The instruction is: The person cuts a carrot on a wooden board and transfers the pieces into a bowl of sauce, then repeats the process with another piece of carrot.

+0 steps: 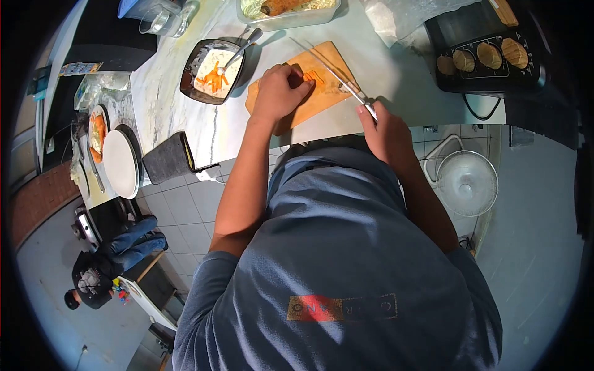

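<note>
My left hand [279,93] rests on a wooden cutting board [300,112], its fingers curled against orange carrot pieces [314,78] that look cut into strips. In my right hand [387,131] is the handle of a long knife [337,75]. Its blade slants up and left across the board, just right of the carrot and apart from my left fingers. Left of the board stands a black square bowl [187,86] of creamy white mix topped with orange strips [213,79]. A spoon [246,44] leans in it.
A plastic container [297,23] of food stands at the back, with a plastic bag [396,18] beside it. At right is a black appliance [461,40] with round brown patties on it. White plates [120,164] lie at left. Another person [99,272] is across the room.
</note>
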{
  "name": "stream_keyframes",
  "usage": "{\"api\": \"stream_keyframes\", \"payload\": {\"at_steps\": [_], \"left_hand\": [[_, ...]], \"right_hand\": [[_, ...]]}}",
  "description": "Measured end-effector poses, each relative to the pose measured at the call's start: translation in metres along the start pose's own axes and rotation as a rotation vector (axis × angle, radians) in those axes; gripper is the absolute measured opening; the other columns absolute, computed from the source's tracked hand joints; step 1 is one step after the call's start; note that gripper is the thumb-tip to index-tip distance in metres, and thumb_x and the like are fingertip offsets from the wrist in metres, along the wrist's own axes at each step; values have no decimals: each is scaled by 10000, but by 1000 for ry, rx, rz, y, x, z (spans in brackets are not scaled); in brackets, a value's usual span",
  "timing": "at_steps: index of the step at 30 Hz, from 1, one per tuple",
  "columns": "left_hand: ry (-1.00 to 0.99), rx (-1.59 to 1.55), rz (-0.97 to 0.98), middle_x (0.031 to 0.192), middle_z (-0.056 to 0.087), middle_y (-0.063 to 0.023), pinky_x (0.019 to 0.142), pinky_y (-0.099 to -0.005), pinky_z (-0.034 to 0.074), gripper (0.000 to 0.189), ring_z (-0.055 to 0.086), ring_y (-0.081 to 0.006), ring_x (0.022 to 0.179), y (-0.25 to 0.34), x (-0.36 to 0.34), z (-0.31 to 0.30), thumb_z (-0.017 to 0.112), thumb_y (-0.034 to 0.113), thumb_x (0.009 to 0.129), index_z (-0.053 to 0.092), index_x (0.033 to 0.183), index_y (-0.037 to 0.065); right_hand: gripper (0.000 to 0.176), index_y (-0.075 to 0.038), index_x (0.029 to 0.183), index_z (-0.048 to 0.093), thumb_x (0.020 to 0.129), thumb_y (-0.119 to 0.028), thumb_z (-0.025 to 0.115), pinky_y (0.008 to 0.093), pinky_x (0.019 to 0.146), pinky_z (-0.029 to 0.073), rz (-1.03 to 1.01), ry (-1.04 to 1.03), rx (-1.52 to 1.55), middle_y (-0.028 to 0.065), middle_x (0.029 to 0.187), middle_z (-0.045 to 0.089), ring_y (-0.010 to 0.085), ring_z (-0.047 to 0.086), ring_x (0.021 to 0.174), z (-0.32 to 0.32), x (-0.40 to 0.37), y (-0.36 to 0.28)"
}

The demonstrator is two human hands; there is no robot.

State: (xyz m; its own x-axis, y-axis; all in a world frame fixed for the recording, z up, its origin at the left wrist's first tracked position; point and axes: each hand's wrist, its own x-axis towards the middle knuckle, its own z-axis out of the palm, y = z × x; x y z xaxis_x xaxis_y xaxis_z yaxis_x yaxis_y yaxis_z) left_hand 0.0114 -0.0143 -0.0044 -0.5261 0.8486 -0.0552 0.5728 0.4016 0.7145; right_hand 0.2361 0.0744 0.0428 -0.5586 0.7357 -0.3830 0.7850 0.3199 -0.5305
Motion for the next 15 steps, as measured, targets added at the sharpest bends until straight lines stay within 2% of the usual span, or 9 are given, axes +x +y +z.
{"api": "stream_keyframes", "payload": {"at_steps": [1, 3, 6, 11, 15], "left_hand": [[4, 2, -4, 831, 625, -145, 782, -415, 468, 338, 602, -308, 842, 5, -2, 2, 776, 326, 746, 652, 827, 23], [70, 217, -85, 873, 634, -151, 828, -435, 437, 401, 588, -326, 907, 20, -6, 8, 771, 398, 741, 659, 831, 24], [150, 301, -125, 899, 636, -153, 865, -449, 405, 427, 570, -337, 941, 31, -10, 25, 768, 433, 737, 663, 832, 30], [144, 269, -220, 921, 647, -145, 870, -432, 400, 293, 566, -335, 957, 38, -7, 33, 734, 333, 743, 676, 822, 57], [139, 275, -212, 857, 665, -132, 864, -421, 410, 212, 600, -311, 902, 40, -6, 35, 706, 270, 713, 680, 773, 68]], "right_hand": [[405, -37, 918, 586, 962, -434, 519, 508, 681, 502, -11, 39, -20, 220, 742, 662, 432, 655, 757, 1, 3, 2], [400, -41, 914, 583, 962, -433, 521, 510, 670, 503, -47, 76, -25, 215, 730, 659, 432, 652, 739, 6, 8, 10], [389, -46, 904, 578, 960, -427, 526, 512, 657, 502, -90, 123, -42, 206, 712, 654, 431, 650, 720, 4, 13, 15], [377, -48, 888, 573, 959, -417, 532, 511, 652, 502, -165, 158, -30, 194, 698, 648, 426, 647, 710, -5, 20, 21], [385, -48, 890, 566, 966, -421, 514, 509, 654, 502, -190, 118, -59, 193, 709, 649, 419, 648, 718, -13, 28, 27]]}}
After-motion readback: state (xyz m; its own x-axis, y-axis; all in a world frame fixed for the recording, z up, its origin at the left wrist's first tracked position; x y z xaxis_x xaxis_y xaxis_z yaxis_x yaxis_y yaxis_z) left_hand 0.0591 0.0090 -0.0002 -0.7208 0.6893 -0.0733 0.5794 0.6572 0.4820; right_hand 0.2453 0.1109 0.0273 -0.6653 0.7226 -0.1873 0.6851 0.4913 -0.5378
